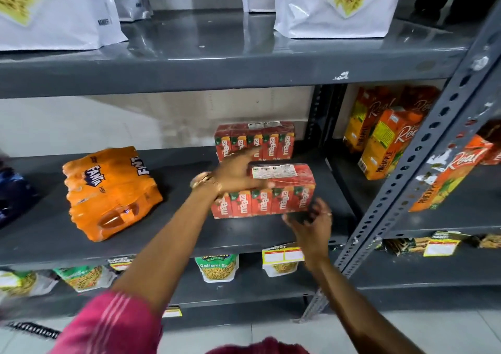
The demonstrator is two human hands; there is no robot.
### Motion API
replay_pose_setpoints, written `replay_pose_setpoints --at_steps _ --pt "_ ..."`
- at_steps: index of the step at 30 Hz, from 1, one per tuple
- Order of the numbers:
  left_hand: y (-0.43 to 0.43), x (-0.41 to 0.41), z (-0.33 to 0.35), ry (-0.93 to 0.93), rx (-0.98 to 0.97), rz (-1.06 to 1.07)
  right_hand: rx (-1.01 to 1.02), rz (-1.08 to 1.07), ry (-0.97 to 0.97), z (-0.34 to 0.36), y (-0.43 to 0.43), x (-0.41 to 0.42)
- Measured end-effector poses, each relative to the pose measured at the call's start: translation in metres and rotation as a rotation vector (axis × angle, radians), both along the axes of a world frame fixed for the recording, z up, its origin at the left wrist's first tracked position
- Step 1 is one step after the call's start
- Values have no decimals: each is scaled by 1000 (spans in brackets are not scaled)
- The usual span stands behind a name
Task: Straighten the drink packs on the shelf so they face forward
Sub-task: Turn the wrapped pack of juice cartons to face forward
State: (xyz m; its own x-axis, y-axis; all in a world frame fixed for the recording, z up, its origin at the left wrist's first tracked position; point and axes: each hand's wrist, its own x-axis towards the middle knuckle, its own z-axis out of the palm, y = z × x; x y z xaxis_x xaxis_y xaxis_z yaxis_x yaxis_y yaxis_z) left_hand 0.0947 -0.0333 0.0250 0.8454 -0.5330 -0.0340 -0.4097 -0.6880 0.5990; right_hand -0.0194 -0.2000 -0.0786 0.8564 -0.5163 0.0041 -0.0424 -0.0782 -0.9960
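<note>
Red drink pack (273, 191) between left hand (238, 174) and right hand (311, 223).

Two red Maaza packs (263, 191) upright, logos forward, near shelf (162, 234) front; orange Fanta pack (108, 191) askew.

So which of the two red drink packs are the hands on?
The front red pack, nearest the shelf edge: the left hand rests on its top, the right hand at its lower right corner. The back pack stands untouched.
</note>
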Motion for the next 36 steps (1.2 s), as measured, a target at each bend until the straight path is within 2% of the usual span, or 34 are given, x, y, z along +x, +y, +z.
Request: replay_pose_setpoints --at_steps 2,4,7,9,11,18,23,28,36 --pt "32 -29 -24 -161 -118 255 -124 39 102 8 -25 16" --pt "51 -55 -55 -239 -209 462 -142 188 145 12 -37 36" --pt "58 -68 -93 -90 -278 607 -141 365 171 21 -43 50" --pt "56 -66 -105 42 -273 564 -194 376 187 20 -48 51" --pt "54 -70 -107 83 -284 568 -263 381 200 14 -53 46" --pt "58 -104 -114 -23 -326 571 -414 555 327 6 -67 11" --pt "53 -125 -119 -102 -376 714 -602 470 254 -3 -65 -13" --pt "48 -131 -117 -139 -375 780 -568 415 189 -10 -67 -13" --pt "58 -133 -117 -166 -297 706 -527 319 138 -21 -64 -18"
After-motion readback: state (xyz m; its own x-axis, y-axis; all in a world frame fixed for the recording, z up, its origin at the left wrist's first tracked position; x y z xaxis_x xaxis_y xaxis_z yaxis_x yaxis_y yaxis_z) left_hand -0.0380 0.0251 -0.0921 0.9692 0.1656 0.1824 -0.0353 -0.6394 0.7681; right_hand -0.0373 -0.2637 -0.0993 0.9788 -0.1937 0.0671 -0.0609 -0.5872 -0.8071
